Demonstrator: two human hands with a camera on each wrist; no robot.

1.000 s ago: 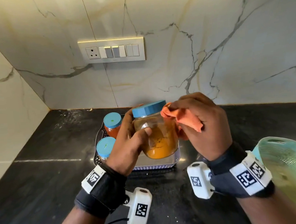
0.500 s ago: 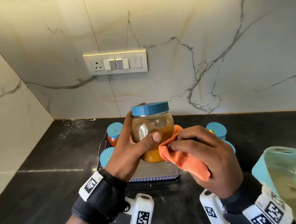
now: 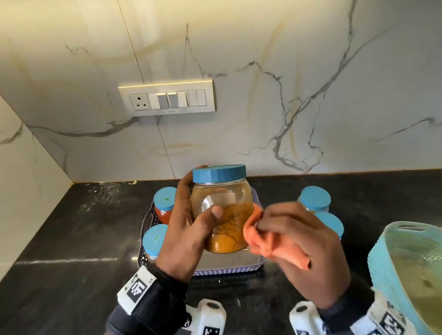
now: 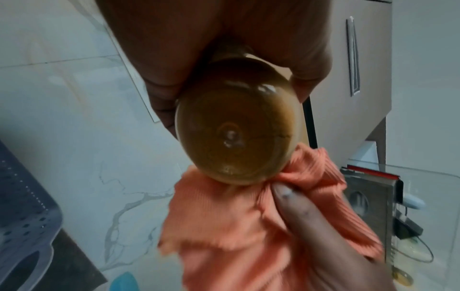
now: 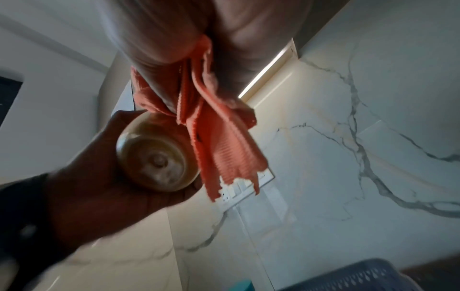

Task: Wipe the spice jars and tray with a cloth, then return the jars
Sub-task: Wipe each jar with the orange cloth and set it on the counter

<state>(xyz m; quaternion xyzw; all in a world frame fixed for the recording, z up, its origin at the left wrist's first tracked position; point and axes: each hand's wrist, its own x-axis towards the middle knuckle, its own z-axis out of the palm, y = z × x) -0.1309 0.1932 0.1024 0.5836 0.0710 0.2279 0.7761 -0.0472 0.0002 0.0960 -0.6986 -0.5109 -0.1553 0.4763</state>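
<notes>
Jar (image 3: 223, 209) gripped in left hand (image 3: 185, 235), cloth (image 3: 267, 240) touching.

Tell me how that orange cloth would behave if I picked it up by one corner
The orange cloth would probably hang limp: its free end already droops in folds below the right hand that grips it. It looks thin and ribbed, so likely light for its size. It bunches against the jar held by the left hand, so it should crumple rather than keep any shape.

A black stone counter (image 3: 63, 246) carries a perforated tray (image 3: 229, 268), two blue-lidded jars (image 3: 315, 200) and a teal basket (image 3: 393, 254).
</notes>
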